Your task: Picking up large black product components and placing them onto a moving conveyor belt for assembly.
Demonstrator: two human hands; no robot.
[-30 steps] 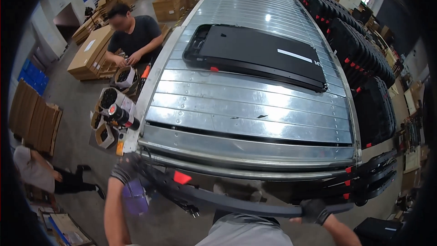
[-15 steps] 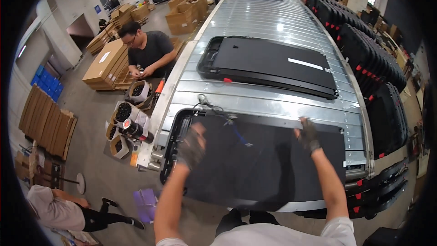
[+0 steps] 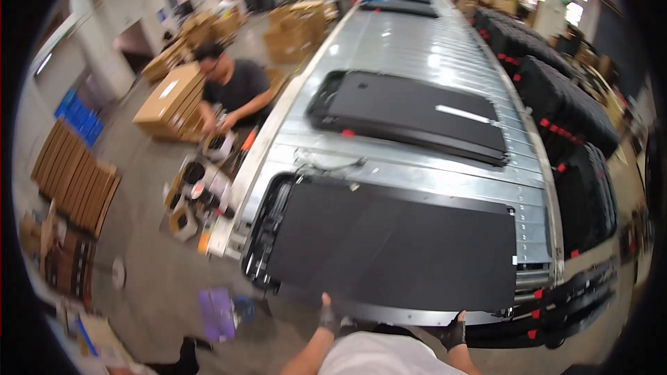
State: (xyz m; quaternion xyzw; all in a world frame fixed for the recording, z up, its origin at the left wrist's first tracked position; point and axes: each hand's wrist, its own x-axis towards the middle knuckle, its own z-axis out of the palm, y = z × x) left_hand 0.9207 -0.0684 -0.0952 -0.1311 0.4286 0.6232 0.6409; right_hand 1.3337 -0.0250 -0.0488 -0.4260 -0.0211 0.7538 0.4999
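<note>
A flat black treadmill lies crosswise at the near end of the roller conveyor, with a silver rail along its near edge. At that near edge, left of the middle, is my left hand in a dark fingerless glove, its thumb up against the rim. Farther right, my right hand, gloved alike, has its thumb on the silver rail. The fingers of both hands curl below the edge and are mostly hidden. A thin dark cable lies on the metal just beyond the treadmill's far edge.
Another black treadmill rests farther up the conveyor. Stacked black units line the right side. On the left, a co-worker stands by boxes of small parts. A purple bag is on the floor.
Both hands have moved from above the treadmill's surface back to its near edge. The cable and blue wire no longer lie over the panel; the cable is beyond its far edge.
</note>
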